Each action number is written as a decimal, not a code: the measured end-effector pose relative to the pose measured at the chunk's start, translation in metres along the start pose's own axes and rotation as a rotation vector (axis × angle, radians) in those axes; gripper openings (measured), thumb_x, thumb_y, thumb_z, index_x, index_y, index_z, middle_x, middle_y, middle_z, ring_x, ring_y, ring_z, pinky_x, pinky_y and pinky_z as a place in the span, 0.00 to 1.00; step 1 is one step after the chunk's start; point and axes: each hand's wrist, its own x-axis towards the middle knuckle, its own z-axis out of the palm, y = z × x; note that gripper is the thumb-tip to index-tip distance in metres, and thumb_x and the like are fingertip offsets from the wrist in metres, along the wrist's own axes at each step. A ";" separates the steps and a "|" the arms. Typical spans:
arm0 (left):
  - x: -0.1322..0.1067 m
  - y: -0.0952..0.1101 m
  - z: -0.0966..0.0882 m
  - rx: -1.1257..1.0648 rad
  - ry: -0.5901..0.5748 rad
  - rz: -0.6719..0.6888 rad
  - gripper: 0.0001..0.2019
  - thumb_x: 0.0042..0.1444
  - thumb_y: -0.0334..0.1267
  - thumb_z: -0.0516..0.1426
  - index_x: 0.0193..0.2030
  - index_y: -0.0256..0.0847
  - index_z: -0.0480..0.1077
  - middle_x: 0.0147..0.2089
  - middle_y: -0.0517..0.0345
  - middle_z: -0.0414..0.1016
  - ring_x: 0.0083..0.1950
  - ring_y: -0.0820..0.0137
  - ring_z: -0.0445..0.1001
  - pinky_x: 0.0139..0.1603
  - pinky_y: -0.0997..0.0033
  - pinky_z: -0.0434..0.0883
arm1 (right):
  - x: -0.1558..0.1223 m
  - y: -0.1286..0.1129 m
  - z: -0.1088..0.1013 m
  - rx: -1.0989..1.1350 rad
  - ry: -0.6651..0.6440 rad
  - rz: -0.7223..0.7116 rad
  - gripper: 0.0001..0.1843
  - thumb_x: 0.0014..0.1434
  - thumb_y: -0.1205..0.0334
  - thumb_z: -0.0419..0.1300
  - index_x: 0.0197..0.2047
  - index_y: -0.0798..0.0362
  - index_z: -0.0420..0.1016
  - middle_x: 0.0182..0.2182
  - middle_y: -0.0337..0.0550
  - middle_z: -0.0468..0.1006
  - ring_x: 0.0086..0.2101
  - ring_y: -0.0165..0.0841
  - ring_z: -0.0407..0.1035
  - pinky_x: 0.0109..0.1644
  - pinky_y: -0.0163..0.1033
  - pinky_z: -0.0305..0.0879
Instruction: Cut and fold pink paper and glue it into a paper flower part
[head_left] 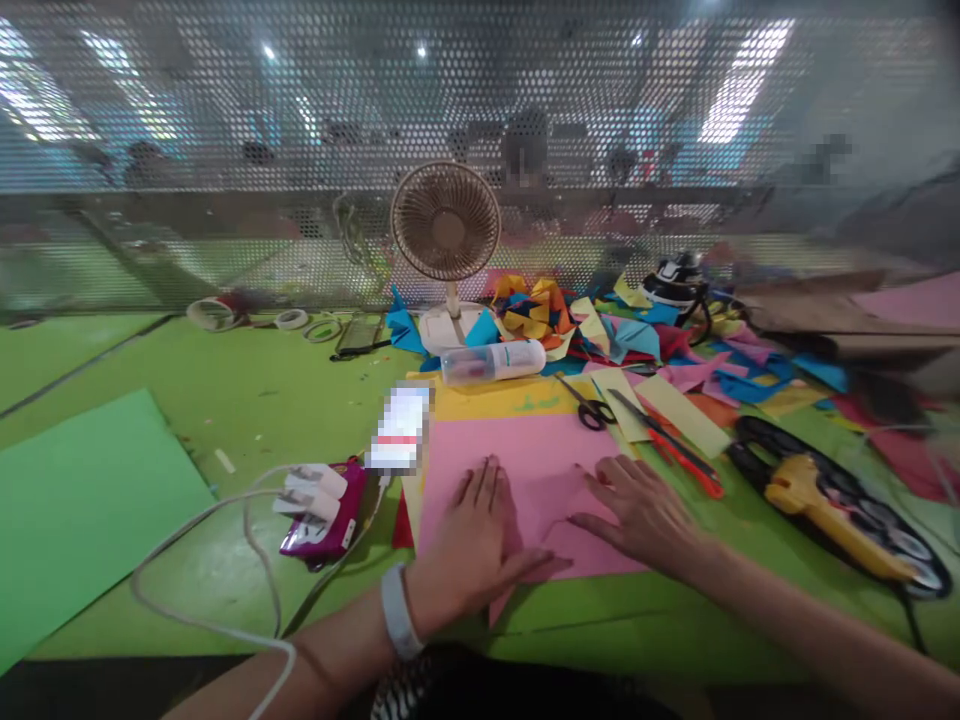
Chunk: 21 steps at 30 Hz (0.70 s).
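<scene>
A pink paper sheet (525, 460) lies on the green table in front of me. My left hand (472, 545) rests flat on its near left part, fingers stretched out, a white band on the wrist. My right hand (637, 510) lies flat on the sheet's near right part, fingers spread and pointing left. A folded edge of the pink paper shows between the two hands. Neither hand grips anything.
Black scissors (592, 408) and a red craft knife (679, 450) lie just beyond the pink sheet. A small fan (447, 235), a clear bottle (491, 362) and a heap of coloured folded papers (600, 325) stand behind. A purple power bank (326, 515) with white cables sits left. A yellow tool (825, 505) lies right.
</scene>
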 end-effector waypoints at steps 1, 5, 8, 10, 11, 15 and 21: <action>-0.003 -0.004 0.000 0.011 0.016 0.017 0.46 0.55 0.66 0.41 0.64 0.22 0.51 0.67 0.29 0.48 0.68 0.49 0.46 0.64 0.49 0.51 | 0.003 0.001 -0.003 0.044 -0.020 0.007 0.27 0.62 0.43 0.49 0.50 0.57 0.73 0.37 0.52 0.72 0.37 0.40 0.66 0.43 0.45 0.61; -0.004 -0.013 0.006 0.070 0.052 0.043 0.49 0.53 0.68 0.42 0.63 0.18 0.52 0.65 0.25 0.51 0.67 0.46 0.49 0.64 0.48 0.52 | 0.037 0.002 -0.016 0.315 -0.170 0.176 0.23 0.63 0.47 0.50 0.44 0.56 0.75 0.37 0.51 0.74 0.39 0.39 0.68 0.43 0.41 0.61; -0.001 -0.013 0.011 0.120 0.061 0.031 0.51 0.51 0.70 0.40 0.62 0.16 0.54 0.64 0.23 0.52 0.67 0.45 0.50 0.63 0.47 0.52 | 0.076 -0.004 -0.015 0.472 -0.336 0.329 0.25 0.62 0.45 0.48 0.36 0.58 0.75 0.34 0.51 0.77 0.36 0.37 0.71 0.38 0.37 0.63; 0.000 -0.012 0.013 0.150 0.056 0.030 0.51 0.51 0.70 0.39 0.62 0.17 0.55 0.64 0.24 0.52 0.66 0.45 0.50 0.63 0.48 0.52 | 0.099 -0.008 -0.008 0.591 -0.501 0.312 0.27 0.58 0.41 0.52 0.26 0.57 0.74 0.23 0.44 0.77 0.25 0.31 0.71 0.29 0.33 0.63; 0.001 -0.012 0.013 0.162 0.054 0.031 0.51 0.51 0.70 0.39 0.62 0.18 0.55 0.64 0.25 0.52 0.66 0.45 0.51 0.63 0.48 0.53 | 0.108 -0.009 -0.004 0.649 -0.584 0.304 0.27 0.56 0.40 0.54 0.23 0.57 0.73 0.20 0.42 0.76 0.21 0.29 0.70 0.26 0.32 0.63; 0.001 -0.012 0.010 0.186 0.067 0.054 0.51 0.51 0.70 0.40 0.61 0.17 0.57 0.64 0.24 0.53 0.66 0.45 0.52 0.62 0.49 0.55 | 0.126 -0.006 0.009 0.788 -0.770 0.324 0.27 0.48 0.38 0.61 0.20 0.57 0.72 0.15 0.39 0.74 0.16 0.27 0.67 0.22 0.30 0.62; 0.002 -0.012 0.007 0.204 0.071 0.061 0.52 0.50 0.70 0.40 0.60 0.14 0.57 0.63 0.22 0.54 0.64 0.43 0.55 0.61 0.47 0.57 | 0.117 0.020 0.007 0.833 -0.827 0.394 0.27 0.40 0.39 0.66 0.17 0.58 0.72 0.11 0.36 0.70 0.16 0.25 0.65 0.20 0.29 0.55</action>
